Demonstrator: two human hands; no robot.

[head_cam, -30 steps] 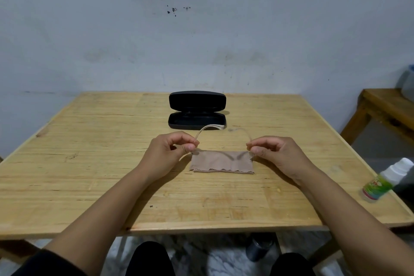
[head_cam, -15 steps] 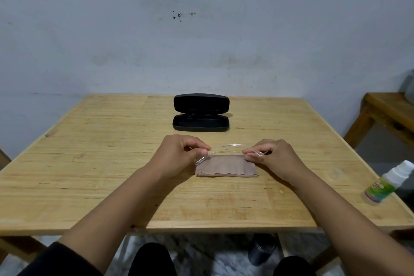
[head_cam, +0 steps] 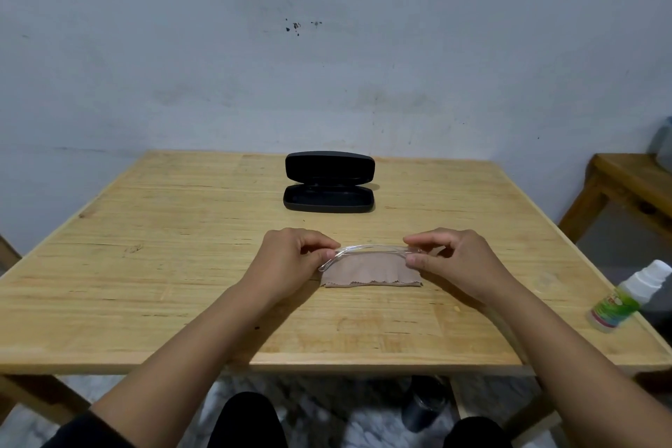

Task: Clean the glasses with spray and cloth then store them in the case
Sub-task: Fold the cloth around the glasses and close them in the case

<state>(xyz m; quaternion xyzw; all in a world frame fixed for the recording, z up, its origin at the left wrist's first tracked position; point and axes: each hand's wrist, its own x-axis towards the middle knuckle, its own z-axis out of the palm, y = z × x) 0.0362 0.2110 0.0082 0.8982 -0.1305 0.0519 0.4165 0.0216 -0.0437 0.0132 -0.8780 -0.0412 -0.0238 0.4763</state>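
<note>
Clear-framed glasses [head_cam: 371, 249] are held just above the table between both hands, with their arms folded in. My left hand [head_cam: 291, 262] pinches the left end and my right hand [head_cam: 454, 260] pinches the right end. Under them a folded tan cloth [head_cam: 371, 273] lies flat on the wooden table [head_cam: 182, 265]. Behind, a black glasses case [head_cam: 329, 181] stands open, its lid upright and its tray holding nothing. A white spray bottle [head_cam: 629, 298] with a green label lies at the table's right edge.
A grey wall rises behind the table. A lower wooden side table [head_cam: 632, 182] stands at the right. My dark-clothed knees and a dark cup [head_cam: 423, 404] on the floor show below the front edge.
The glasses' arms, spread open a second ago, are now folded flat against the frame. Both hands have drawn closer together and lower, over the cloth.
</note>
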